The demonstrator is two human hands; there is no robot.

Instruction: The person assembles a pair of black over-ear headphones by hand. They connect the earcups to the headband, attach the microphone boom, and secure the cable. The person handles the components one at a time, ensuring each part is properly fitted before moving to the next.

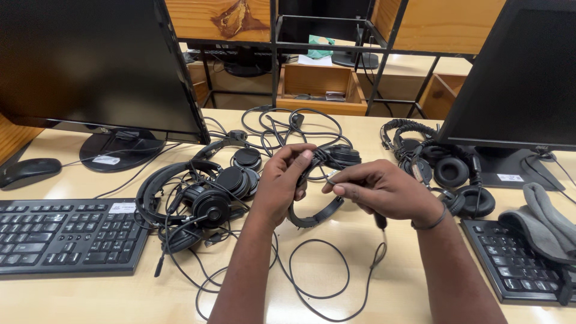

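Observation:
My left hand (282,180) grips a black headset (336,157) by its headband, holding it above the middle of the wooden desk (384,288). My right hand (384,189) pinches the headset's thin black cable (318,276), which hangs down and loops over the desk in front of me. A plug on that cable (380,222) dangles just under my right hand. A dark band circles my right wrist.
A tangled pile of black headsets (204,192) lies left of my hands, another pile (444,171) to the right. Two dark monitors (90,60) (522,78), two black keyboards (60,234) (516,264), a mouse (27,171) and a grey cloth (540,222) surround them.

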